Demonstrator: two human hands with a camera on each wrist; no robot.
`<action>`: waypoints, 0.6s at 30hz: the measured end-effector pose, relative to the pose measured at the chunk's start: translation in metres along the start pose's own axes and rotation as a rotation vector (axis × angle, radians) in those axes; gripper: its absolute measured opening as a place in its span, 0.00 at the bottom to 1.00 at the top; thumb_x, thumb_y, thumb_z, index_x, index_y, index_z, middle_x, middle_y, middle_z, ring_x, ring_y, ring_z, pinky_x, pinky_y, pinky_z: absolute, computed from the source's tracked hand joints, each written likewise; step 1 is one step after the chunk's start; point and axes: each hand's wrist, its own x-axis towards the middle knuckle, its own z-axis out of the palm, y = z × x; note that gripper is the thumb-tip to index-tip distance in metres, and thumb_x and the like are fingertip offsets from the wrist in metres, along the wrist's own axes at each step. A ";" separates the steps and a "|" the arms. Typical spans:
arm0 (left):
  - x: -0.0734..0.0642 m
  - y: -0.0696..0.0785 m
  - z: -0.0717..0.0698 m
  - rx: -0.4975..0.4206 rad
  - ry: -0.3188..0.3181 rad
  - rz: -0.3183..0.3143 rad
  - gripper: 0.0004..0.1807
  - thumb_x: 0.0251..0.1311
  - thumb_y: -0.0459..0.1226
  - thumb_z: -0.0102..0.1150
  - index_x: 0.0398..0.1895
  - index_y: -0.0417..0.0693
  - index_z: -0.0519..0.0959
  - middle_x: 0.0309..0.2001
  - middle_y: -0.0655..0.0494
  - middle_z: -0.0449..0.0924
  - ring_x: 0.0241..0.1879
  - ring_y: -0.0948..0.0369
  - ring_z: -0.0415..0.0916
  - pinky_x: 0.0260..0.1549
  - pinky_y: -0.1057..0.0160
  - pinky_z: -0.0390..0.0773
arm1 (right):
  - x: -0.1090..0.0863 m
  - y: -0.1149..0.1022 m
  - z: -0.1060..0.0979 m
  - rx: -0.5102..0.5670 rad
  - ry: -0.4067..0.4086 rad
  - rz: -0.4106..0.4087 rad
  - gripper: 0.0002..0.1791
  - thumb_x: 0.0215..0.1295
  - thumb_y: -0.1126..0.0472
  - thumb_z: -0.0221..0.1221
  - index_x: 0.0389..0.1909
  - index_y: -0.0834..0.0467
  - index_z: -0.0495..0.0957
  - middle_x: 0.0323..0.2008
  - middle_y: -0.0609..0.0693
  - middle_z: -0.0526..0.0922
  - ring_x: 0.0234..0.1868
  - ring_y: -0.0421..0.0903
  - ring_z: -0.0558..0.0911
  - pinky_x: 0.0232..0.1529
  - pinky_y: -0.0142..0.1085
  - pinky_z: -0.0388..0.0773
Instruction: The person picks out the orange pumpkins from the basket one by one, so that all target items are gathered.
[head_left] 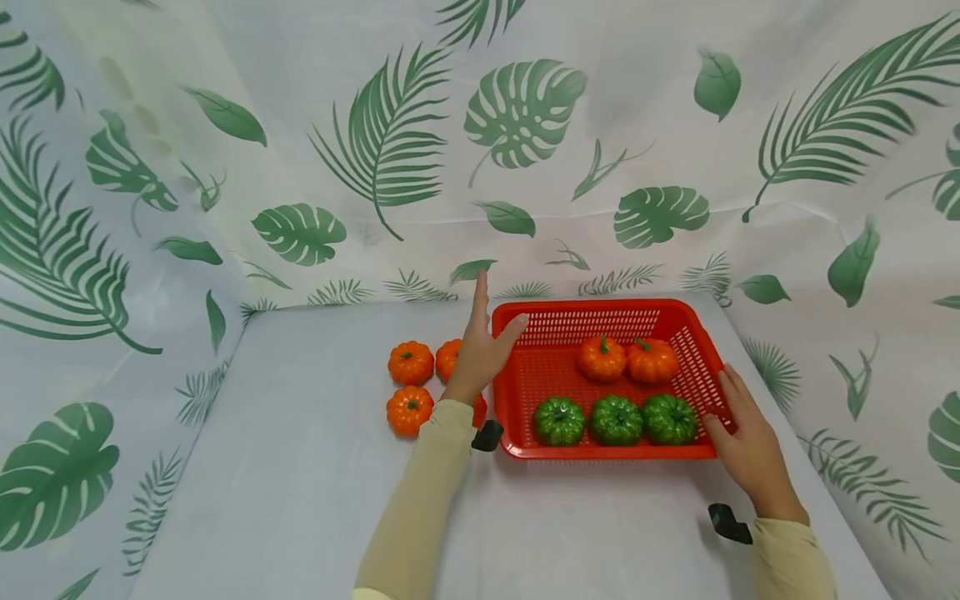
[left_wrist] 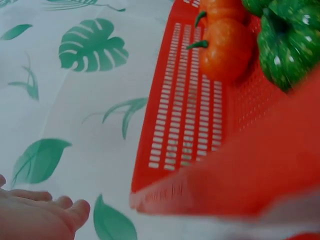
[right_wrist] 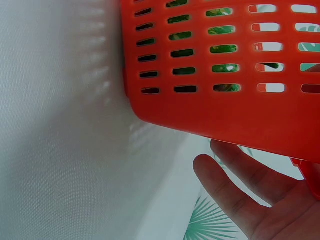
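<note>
A red plastic basket [head_left: 525, 450] with slotted walls stands on the table. Inside are two orange pumpkins [head_left: 602, 359] at the back and three green pumpkins [head_left: 617, 420] along the front. My left hand [head_left: 480, 358] is beside the basket's left rim, fingers straight and thumb spread; a gap separates it from the basket [left_wrist: 165, 115] in the left wrist view. At the right rim is my right hand [head_left: 750, 450], its extended fingers [right_wrist: 227, 192] close under the basket's edge [right_wrist: 225, 120] in the right wrist view. Neither hand grips anything.
Several orange pumpkins [head_left: 410, 364] sit on the white table [head_left: 300, 467] left of the basket, some partly hidden by my left hand and forearm. A white leaf-print cloth [head_left: 420, 167] hangs behind and along both sides of the table.
</note>
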 end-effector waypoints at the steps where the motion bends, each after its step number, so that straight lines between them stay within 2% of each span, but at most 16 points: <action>1: 0.003 0.000 0.004 -0.014 -0.016 0.015 0.51 0.75 0.54 0.59 0.89 0.73 0.37 0.87 0.65 0.40 0.84 0.56 0.45 0.79 0.43 0.54 | 0.000 0.000 0.000 0.004 -0.002 0.000 0.39 0.80 0.63 0.50 0.86 0.63 0.45 0.86 0.60 0.44 0.82 0.70 0.49 0.70 0.77 0.52; 5: 0.017 -0.001 0.018 -0.044 -0.071 0.028 0.47 0.76 0.53 0.59 0.89 0.68 0.43 0.85 0.59 0.51 0.82 0.56 0.52 0.78 0.48 0.56 | -0.001 0.000 0.002 0.004 -0.002 0.003 0.39 0.80 0.63 0.50 0.86 0.62 0.46 0.86 0.59 0.45 0.82 0.70 0.50 0.70 0.77 0.53; 10: 0.033 -0.004 0.036 0.018 -0.176 -0.042 0.45 0.73 0.59 0.62 0.88 0.67 0.53 0.82 0.57 0.60 0.79 0.52 0.59 0.75 0.45 0.64 | -0.001 0.001 0.004 0.004 0.006 0.007 0.39 0.80 0.64 0.50 0.87 0.62 0.46 0.86 0.58 0.45 0.82 0.70 0.50 0.70 0.77 0.53; 14: 0.043 -0.006 0.051 0.124 -0.296 -0.107 0.47 0.70 0.63 0.62 0.87 0.67 0.55 0.82 0.59 0.60 0.79 0.54 0.60 0.73 0.42 0.66 | 0.001 0.001 0.006 -0.003 -0.004 0.016 0.40 0.80 0.63 0.50 0.87 0.61 0.46 0.86 0.59 0.45 0.82 0.70 0.50 0.69 0.77 0.54; 18: 0.053 -0.009 0.068 0.241 -0.431 -0.110 0.52 0.68 0.67 0.61 0.88 0.64 0.52 0.85 0.61 0.54 0.80 0.54 0.57 0.75 0.41 0.63 | 0.001 0.001 0.004 -0.013 0.007 0.015 0.40 0.80 0.63 0.50 0.87 0.61 0.46 0.86 0.59 0.45 0.82 0.70 0.51 0.69 0.78 0.54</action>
